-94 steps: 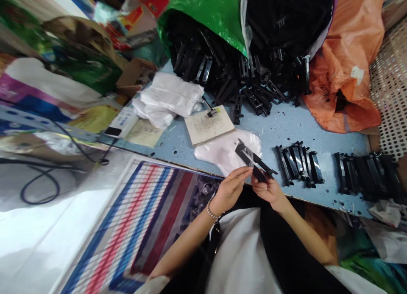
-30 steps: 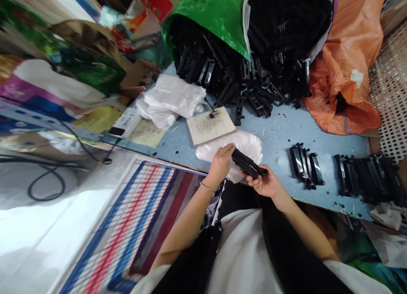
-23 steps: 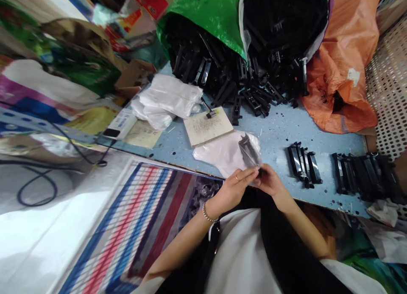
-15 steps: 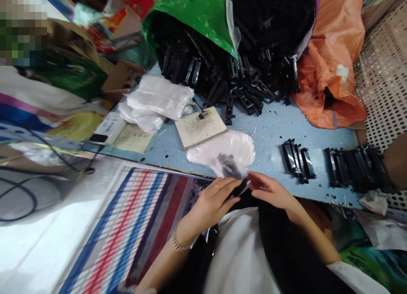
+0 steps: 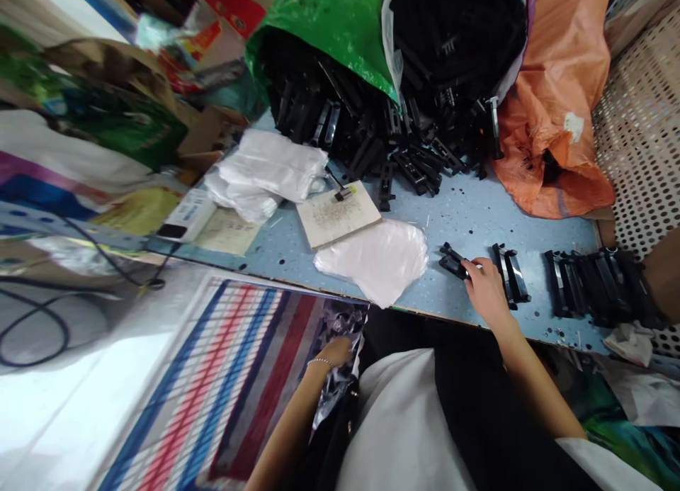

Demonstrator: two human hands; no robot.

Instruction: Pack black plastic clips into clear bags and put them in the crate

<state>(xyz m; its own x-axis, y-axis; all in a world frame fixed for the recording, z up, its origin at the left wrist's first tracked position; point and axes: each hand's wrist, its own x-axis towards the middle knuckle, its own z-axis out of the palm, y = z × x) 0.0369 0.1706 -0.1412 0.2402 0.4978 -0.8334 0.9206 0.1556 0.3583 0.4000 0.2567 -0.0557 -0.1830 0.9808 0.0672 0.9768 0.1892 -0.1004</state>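
My right hand [image 5: 484, 289] lies on the blue table [image 5: 467, 215], its fingers closed on a black plastic part [image 5: 452, 261] lifted from a short row of the same parts [image 5: 508, 284]. My left hand [image 5: 336, 351] is down below the table's edge at the mouth of a striped woven sack [image 5: 234, 377], where crinkled clear bags [image 5: 343, 321] show; its fingers are hidden. A flat stack of clear plastic bags [image 5: 378, 258] lies on the table between the two hands.
A longer row of black parts [image 5: 598, 287] lies at the right. Green [image 5: 340, 23] and orange [image 5: 557, 108] sacks at the back spill a heap of black parts [image 5: 382, 122]. A small board [image 5: 336, 215], white bag bundles [image 5: 268, 168] and a perforated basket [image 5: 640, 137] ring the table.
Both hands were bagging a black part near the table edge. Now the left hand has dropped to the striped sack, and the right hand has reached right and taken a new part from the row.
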